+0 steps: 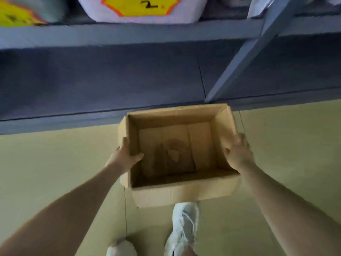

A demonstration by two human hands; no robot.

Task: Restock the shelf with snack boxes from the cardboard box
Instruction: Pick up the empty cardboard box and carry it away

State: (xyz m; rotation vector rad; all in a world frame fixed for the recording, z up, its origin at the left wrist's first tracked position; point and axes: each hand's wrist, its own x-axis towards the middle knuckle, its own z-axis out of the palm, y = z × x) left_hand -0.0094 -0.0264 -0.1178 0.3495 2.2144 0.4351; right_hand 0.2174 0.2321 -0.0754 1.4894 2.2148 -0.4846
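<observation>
An open brown cardboard box (184,193) is held above the floor in front of a blue-grey shelf (129,34). Nothing lies inside it; only its stained bottom shows. My left hand (124,157) grips the box's left wall, thumb inside and fingers outside. My right hand (238,153) grips the right wall in the same way, thumb over the rim. No snack boxes show in the box.
The shelf's lowest board (101,84) is bare and dark, with a slanted upright post (239,60) at the right. A white package with a yellow price tag (140,6) sits on the board above. My white shoes (182,228) stand on the yellowish floor below the box.
</observation>
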